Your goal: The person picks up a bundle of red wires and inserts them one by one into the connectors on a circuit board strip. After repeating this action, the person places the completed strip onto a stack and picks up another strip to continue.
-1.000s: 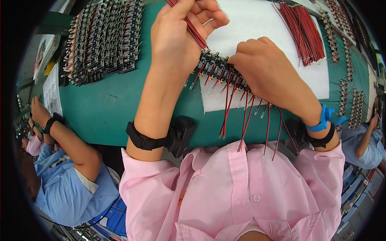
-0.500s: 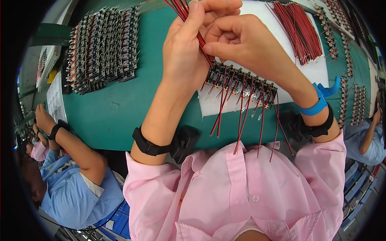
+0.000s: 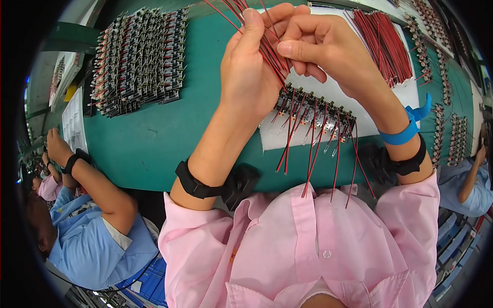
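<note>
My left hand holds a loose bundle of thin red-and-black wires, its thumb across them and the strands slanting over the palm. Close against it, my right hand has thumb and forefinger pinched at the end of one wire that stands apart from the bundle. Below both hands, a row of small black circuit boards lies on a white foam sheet. Red-and-black wires and clear LED-like parts hang from the row toward me, some wires reaching past the table edge.
A large pile of red wires rests on the foam at the far right. Stacked rows of circuit boards stand on the green table at left. More board strips line the right side. A co-worker in blue sits at left.
Both hands have shifted slightly right. The bundle in my left hand has fanned out, and one strand now stands apart at my right fingertips. My right hand's other fingers have loosened.
</note>
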Demonstrator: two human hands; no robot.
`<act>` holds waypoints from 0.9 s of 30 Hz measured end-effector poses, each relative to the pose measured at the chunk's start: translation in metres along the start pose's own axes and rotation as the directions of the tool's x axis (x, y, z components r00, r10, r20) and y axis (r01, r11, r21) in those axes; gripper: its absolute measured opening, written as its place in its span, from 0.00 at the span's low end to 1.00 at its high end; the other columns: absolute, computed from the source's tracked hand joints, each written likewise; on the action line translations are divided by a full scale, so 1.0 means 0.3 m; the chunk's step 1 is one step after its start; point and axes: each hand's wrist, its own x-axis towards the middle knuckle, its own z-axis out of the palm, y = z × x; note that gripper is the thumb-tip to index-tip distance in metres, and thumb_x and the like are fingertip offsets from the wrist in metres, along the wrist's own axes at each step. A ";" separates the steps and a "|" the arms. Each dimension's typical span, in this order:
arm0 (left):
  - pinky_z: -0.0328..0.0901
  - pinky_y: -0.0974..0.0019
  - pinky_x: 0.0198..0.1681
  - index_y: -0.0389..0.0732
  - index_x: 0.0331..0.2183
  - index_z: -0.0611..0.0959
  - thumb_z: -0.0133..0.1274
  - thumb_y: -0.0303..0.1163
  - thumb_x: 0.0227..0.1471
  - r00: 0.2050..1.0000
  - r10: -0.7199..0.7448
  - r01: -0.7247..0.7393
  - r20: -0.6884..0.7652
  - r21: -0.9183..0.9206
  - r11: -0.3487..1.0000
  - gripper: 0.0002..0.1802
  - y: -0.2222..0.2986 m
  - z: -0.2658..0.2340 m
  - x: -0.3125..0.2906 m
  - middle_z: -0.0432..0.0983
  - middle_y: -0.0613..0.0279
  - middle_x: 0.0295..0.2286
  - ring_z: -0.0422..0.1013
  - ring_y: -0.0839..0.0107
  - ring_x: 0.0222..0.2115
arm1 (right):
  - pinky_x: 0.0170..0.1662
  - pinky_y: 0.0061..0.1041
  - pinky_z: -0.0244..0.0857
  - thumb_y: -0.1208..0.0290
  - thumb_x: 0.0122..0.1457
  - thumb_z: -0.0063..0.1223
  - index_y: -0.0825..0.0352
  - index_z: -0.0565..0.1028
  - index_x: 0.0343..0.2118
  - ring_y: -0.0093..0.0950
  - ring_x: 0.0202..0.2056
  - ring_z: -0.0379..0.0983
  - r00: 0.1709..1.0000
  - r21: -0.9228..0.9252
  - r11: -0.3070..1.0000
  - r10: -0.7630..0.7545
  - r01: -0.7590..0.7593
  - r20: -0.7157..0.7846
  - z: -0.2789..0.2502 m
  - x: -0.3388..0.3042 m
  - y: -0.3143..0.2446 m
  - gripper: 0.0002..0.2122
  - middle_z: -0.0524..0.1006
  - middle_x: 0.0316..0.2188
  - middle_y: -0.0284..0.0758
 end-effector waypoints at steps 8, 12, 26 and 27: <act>0.63 0.67 0.27 0.32 0.33 0.68 0.29 0.39 0.54 0.989 0.068 -0.069 0.130 -0.001 0.998 0.20 -0.012 -0.067 0.029 0.69 0.55 0.29 0.67 0.69 0.25 | 0.10 0.10 0.43 0.71 0.48 0.47 0.67 0.68 0.18 0.11 0.08 0.53 0.999 -0.005 1.000 -0.013 0.013 -0.036 0.003 -0.005 -0.014 0.07 0.65 0.10 0.28; 0.63 0.65 0.27 0.36 0.31 0.68 0.32 0.35 0.53 0.916 -0.002 -0.004 0.400 0.015 1.000 0.13 0.005 -0.091 0.028 0.68 0.58 0.27 0.67 0.67 0.25 | 0.11 0.10 0.43 0.71 0.49 0.47 0.68 0.67 0.20 0.12 0.08 0.54 0.999 -0.073 0.997 -0.033 0.030 -0.042 0.008 -0.001 -0.014 0.07 0.66 0.10 0.29; 0.45 0.79 0.12 0.38 0.23 0.69 0.42 0.38 0.49 0.989 0.138 -0.146 0.051 0.462 0.875 0.13 0.053 -0.040 0.005 0.51 0.75 0.11 0.46 0.86 0.10 | 0.22 0.14 0.59 0.71 0.50 0.45 0.70 0.69 0.26 0.17 0.14 0.64 0.986 0.106 0.992 -0.053 0.071 -0.160 -0.039 -0.003 -0.021 0.07 0.71 0.17 0.33; 0.43 0.79 0.11 0.38 0.23 0.69 0.44 0.38 0.48 0.994 0.102 -0.107 0.039 0.545 0.832 0.13 0.047 -0.034 0.003 0.50 0.76 0.10 0.45 0.86 0.09 | 0.22 0.14 0.59 0.71 0.50 0.45 0.70 0.69 0.26 0.17 0.14 0.64 0.985 0.107 0.992 -0.054 0.072 -0.161 -0.038 -0.005 -0.024 0.07 0.71 0.17 0.33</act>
